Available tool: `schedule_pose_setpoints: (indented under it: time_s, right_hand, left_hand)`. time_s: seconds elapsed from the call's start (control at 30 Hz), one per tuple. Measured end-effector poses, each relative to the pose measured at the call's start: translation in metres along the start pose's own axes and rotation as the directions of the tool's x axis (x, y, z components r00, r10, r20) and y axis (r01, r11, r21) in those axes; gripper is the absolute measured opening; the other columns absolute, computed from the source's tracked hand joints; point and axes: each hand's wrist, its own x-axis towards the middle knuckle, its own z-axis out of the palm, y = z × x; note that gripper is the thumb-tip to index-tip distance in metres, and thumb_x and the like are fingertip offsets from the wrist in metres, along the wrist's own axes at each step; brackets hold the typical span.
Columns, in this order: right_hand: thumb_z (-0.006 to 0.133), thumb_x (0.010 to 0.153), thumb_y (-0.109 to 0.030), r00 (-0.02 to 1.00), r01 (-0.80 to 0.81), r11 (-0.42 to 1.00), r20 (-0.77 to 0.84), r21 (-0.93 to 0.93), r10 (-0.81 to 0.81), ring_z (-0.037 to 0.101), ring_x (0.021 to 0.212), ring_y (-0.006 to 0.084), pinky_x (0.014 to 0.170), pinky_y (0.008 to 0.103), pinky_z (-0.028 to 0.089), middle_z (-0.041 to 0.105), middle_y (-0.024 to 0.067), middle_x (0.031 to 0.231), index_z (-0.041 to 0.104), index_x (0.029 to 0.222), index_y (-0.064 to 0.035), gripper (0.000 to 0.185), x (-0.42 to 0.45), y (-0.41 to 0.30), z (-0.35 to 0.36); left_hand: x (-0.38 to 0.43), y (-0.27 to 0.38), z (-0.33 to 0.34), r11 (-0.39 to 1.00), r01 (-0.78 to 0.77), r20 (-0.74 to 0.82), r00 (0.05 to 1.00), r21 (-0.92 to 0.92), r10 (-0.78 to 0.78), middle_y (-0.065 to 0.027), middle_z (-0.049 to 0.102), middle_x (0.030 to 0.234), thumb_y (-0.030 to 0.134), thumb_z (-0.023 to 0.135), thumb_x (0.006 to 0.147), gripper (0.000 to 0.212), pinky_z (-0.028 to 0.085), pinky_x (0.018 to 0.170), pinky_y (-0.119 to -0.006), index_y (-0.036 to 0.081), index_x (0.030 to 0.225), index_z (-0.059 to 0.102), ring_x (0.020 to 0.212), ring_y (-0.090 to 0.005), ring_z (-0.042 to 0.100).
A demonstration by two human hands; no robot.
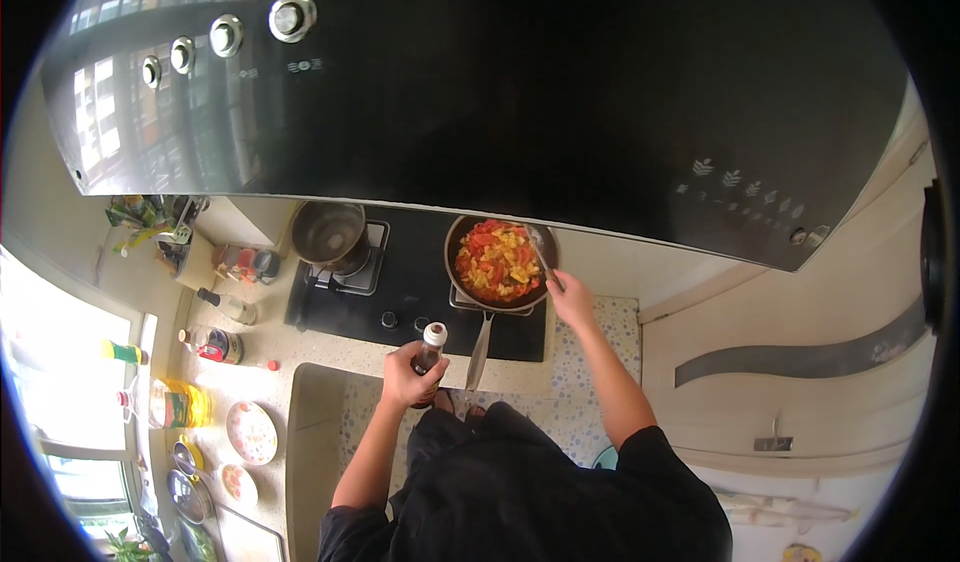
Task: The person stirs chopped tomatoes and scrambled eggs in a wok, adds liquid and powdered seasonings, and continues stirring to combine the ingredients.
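Note:
My left hand point(409, 377) grips a dark sauce bottle point(429, 358) with a white neck, held nearly upright in front of the gas cooktop point(420, 262). The bottle's mouth is uncapped. My right hand point(571, 299) holds a spatula point(538, 247) by its brown handle, its metal blade inside the frying pan point(449, 262) at the right side. Scrambled egg and tomato pieces point(496, 258) fill the pan, which sits on the right burner. Its long metal handle point(480, 352) points towards me, between my two hands. A small red cap point(273, 365) lies on the counter to the left.
Above the cooktop, a black range hood point(480, 112) juts out and hides its rear. A deep pot point(328, 236) occupies the left burner. Along the left counter point(281, 344) stand a cooking oil bottle point(176, 404), spice jars point(246, 263), a patterned plate point(252, 433) and a small bowl point(238, 485).

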Motion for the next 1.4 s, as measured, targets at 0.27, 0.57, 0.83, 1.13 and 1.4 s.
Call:
schedule_pose_setpoints:
  time_s: [0.27,0.57,0.83,1.13,1.4]
  right_hand:
    - [0.065,0.09,-0.024,0.978,0.208,0.967,0.067,-0.149,-0.2,0.067,0.079,0.0355,0.07,0.0426,0.054,0.071,0.0158,0.09,0.063,0.126,-0.01,0.039,-0.06,0.0,0.007]
    - [0.064,0.083,-0.009,0.978,0.2,0.974,0.075,-0.105,-0.192,0.064,0.089,0.0414,0.075,0.0466,0.054,0.062,0.0219,0.109,0.046,0.141,-0.0101,0.061,-0.111,0.04,0.024]
    - [0.067,0.081,-0.007,0.954,0.28,0.954,-0.078,-0.103,-0.288,0.061,0.096,0.0391,0.087,0.045,0.049,0.059,0.0205,0.117,0.049,0.135,-0.0057,0.057,-0.115,0.037,0.03]
    - [0.074,0.084,-0.009,0.768,0.64,0.75,-0.117,0.167,-0.629,0.056,0.064,0.0245,0.058,0.0343,0.045,0.057,0.0073,0.074,0.059,0.082,-0.006,0.015,-0.129,-0.102,0.074]
    - [0.072,0.084,-0.021,0.485,0.668,0.679,0.513,0.306,-0.708,0.065,0.071,0.0251,0.063,0.036,0.053,0.064,0.0068,0.08,0.065,0.106,-0.0103,0.025,-0.193,-0.242,0.229]
  left_hand:
    - [-0.008,-0.01,-0.007,1.0,0.022,-0.044,0.999,-0.019,-0.022,-0.0139,0.064,0.069,0.034,0.081,0.074,0.037,0.051,0.062,-0.034,0.001,0.086,0.067,0.061,-0.0265,0.064]
    - [-0.03,-0.02,-0.012,0.997,0.033,-0.147,0.988,-0.068,-0.042,-0.0106,0.063,0.068,0.03,0.081,0.073,0.034,0.048,0.059,-0.031,0.0,0.085,0.068,0.058,-0.0172,0.058]
    - [-0.091,-0.027,-0.039,0.986,0.093,-0.317,0.939,-0.136,-0.133,-0.0061,0.058,0.064,0.03,0.081,0.072,0.034,0.044,0.056,-0.028,0.001,0.082,0.066,0.057,-0.0122,0.052]
    - [-0.159,-0.055,-0.098,0.981,0.105,-0.607,0.773,-0.165,-0.185,-0.0064,0.065,0.085,0.024,0.08,0.077,0.034,0.049,0.074,-0.029,0.002,0.098,0.065,0.076,-0.0151,0.06]
    - [-0.196,-0.105,-0.184,0.966,0.17,-0.702,0.664,-0.195,-0.258,-0.0082,0.068,0.1,0.018,0.082,0.077,0.038,0.05,0.082,-0.03,0.002,0.106,0.064,0.09,-0.0169,0.065]
